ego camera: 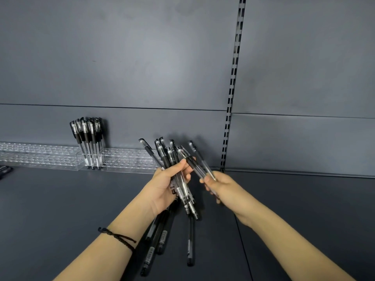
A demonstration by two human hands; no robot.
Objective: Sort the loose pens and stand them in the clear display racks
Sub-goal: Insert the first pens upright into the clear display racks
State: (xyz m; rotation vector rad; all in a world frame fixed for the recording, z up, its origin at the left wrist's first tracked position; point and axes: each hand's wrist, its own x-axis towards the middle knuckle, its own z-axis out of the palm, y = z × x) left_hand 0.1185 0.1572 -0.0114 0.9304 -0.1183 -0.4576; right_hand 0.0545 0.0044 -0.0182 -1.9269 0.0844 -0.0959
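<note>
My left hand [165, 184] grips a fanned bundle of black-capped clear pens [172, 159], caps pointing up. Just to its right, my right hand [218, 186] pinches two or three pens [199, 167] by their lower ends, their caps leaning left against the bundle. Several loose black pens [160, 238] lie on the dark shelf below my hands. Two clear display racks [40, 157] stand end to end along the back wall. A cluster of pens [89, 138] stands upright where the two racks meet.
The dark grey shelf surface [60, 199] spreads to both sides. A slotted metal upright [231, 88] runs up the back panel on the right. At the far left edge, dark pen ends [5, 170] poke into view.
</note>
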